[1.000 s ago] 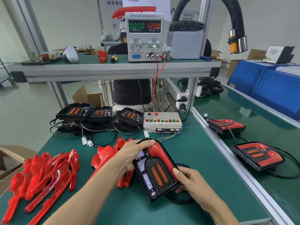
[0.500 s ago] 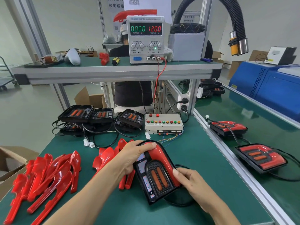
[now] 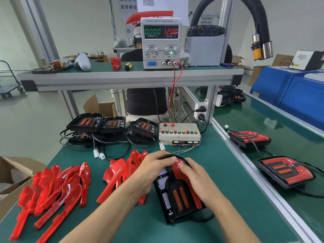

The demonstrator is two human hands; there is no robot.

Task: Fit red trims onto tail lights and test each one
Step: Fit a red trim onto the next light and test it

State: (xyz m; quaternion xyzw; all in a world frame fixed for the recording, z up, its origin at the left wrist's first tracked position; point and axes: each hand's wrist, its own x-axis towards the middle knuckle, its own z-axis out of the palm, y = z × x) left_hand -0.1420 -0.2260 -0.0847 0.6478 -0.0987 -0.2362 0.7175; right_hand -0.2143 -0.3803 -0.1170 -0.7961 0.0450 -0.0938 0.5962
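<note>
- Lying flat on the green surface [image 3: 219, 172], near its front edge: black tail light [image 3: 177, 199], two orange bars in its centre, red trim [image 3: 180, 165] curving over its far end and right side.
- Left hand [image 3: 154, 171]: draped over the light's far-left corner, fingers bent, fingertips on the top of the trim.
- Right hand [image 3: 198, 181]: fingers nearly straight, laid flat along the right leg of the trim, pressing down; no grasp.
- Loose red trims: one heap [image 3: 122, 171] just left of the light, partly under the left forearm; larger heap [image 3: 52, 192] further left.
- Behind: untrimmed tail lights [image 3: 112, 125] with cables, button box [image 3: 178, 134].
- Upper shelf: power supply [image 3: 161, 42], display 0.000 / 12.00.
- Right, beyond the rail: two trimmed lights [image 3: 285, 172].
</note>
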